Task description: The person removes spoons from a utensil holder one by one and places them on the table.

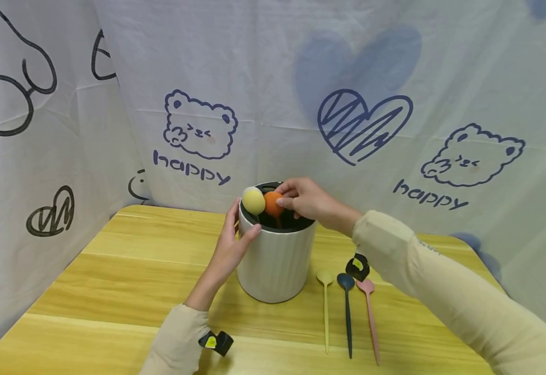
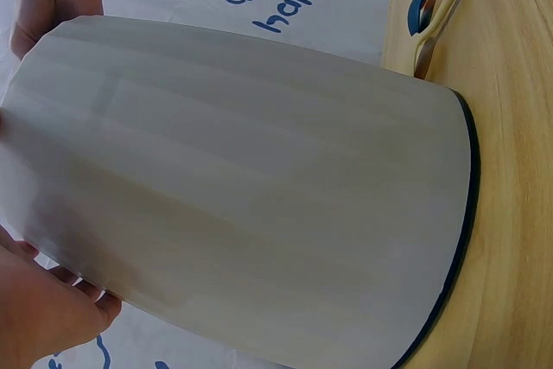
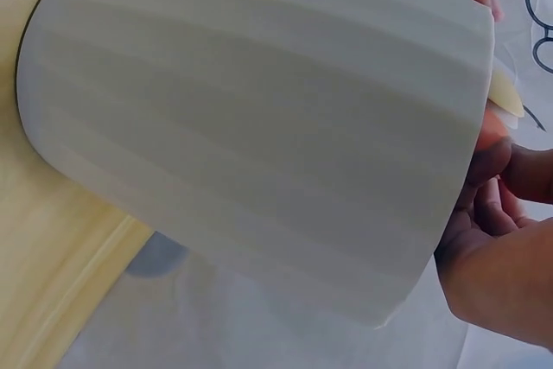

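A white ribbed bin [image 1: 276,265] with a dark inner rim stands upright on the table. My left hand [image 1: 229,245] holds its left side, thumb at the front of the rim and fingers round the side. My right hand [image 1: 307,200] pinches an orange spoon [image 1: 273,203] by its bowl over the opening. The spoon's handle points down inside, its lower end hidden. Beside it a pale yellow spoon [image 1: 253,201] stands bowl up in the bin. In the right wrist view, the bin wall [image 3: 259,127] hides most of the orange spoon.
Right of the bin, a yellow spoon [image 1: 326,307], a dark blue spoon [image 1: 347,312] and a pink spoon [image 1: 371,317] lie side by side on the wooden table [image 1: 113,291]. A white printed cloth [image 1: 273,78] hangs behind.
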The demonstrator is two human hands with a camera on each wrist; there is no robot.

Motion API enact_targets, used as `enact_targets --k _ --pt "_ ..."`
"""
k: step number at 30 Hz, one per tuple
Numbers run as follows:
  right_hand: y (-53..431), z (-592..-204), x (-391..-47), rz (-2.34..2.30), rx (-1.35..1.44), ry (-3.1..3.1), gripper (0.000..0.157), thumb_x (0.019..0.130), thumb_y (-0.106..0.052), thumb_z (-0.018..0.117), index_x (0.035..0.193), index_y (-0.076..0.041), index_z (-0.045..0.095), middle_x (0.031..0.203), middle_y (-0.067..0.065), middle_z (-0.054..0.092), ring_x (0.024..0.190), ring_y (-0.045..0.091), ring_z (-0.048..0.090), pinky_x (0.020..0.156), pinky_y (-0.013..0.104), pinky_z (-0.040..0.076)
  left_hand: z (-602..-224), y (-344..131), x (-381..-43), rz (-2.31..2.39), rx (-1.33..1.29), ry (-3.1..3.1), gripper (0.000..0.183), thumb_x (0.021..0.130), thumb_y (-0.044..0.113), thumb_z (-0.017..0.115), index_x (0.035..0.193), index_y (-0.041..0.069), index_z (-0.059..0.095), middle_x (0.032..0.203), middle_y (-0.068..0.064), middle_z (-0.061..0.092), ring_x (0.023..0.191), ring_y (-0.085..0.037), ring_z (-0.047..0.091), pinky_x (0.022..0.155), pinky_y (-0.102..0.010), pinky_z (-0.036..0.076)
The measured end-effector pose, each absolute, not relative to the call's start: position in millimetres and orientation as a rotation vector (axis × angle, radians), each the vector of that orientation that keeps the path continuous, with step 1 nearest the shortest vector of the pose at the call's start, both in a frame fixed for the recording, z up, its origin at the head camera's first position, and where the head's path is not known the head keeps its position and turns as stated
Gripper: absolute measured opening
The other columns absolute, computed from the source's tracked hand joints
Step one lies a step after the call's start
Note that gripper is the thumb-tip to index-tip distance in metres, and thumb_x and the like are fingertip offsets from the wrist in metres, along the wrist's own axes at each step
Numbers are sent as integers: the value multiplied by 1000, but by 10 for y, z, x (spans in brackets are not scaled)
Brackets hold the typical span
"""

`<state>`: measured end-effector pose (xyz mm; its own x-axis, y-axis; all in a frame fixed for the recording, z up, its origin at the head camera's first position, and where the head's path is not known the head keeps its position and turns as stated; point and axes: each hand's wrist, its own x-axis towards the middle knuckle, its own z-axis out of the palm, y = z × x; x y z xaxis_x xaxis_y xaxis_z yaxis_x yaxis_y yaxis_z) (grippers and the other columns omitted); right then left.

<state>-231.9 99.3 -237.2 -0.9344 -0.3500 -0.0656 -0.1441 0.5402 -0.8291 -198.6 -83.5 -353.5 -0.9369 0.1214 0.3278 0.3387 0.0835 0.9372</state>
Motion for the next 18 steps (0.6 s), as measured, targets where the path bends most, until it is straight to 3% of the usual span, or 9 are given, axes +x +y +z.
enact_targets --k 18 --pt "1003 -2400 -2325 -1505 -355 2519 25 97 -10 56 118 4 59 110 16 64 84 21 54 65 24 48 -3544 -829 -1994 -1960 -469 -2188 82 90 33 56 154 7 13 158 -14 15 143 -30 17 115 -50 15"
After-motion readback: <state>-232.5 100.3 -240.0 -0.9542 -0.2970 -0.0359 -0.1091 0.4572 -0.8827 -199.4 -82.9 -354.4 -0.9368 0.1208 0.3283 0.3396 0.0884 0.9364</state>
